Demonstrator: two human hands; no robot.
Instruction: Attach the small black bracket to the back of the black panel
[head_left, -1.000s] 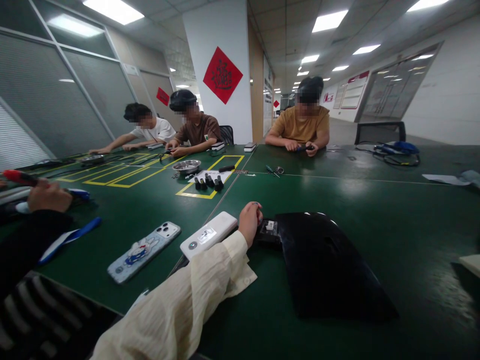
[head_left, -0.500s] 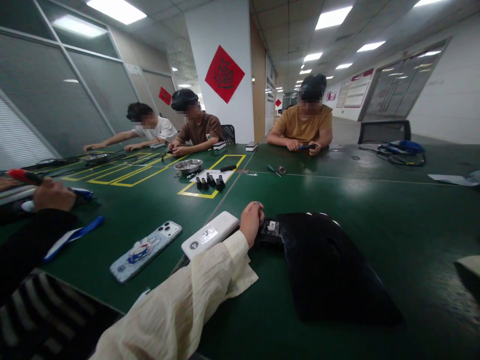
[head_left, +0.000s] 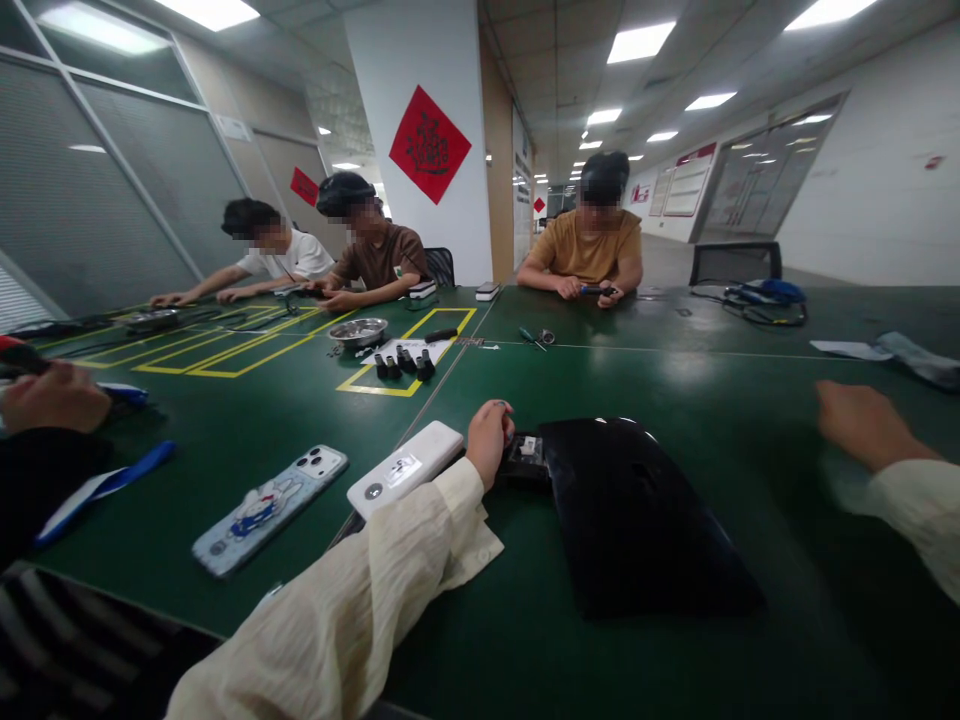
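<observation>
A glossy black panel (head_left: pixel 645 520) is laid on the counter (head_left: pixel 712 390), with a small dark box (head_left: pixel 527 458) exposed at its left edge. The left hand (head_left: pixel 489 442) is rested beside that box, probably so that it is steadied there. Its fingers are curled inward, but whether the grip is clamped on anything cannot be told, as the fingertips are hidden. The right hand (head_left: pixel 862 425) is held well apart, beyond the panel, and is too blurred for its grip to be judged.

A white device (head_left: pixel 405 470) and a patterned phone (head_left: pixel 270 512) are set to the left, presumably out of the way. On the green surface, yellow tape (head_left: pixel 379 391) is used to mark out zones, and black caps (head_left: pixel 424 365) are stood near a metal bowl (head_left: pixel 358 344). Three people (head_left: pixel 589 250) are seated opposite, and the room is lit by ceiling lights (head_left: pixel 641 42).
</observation>
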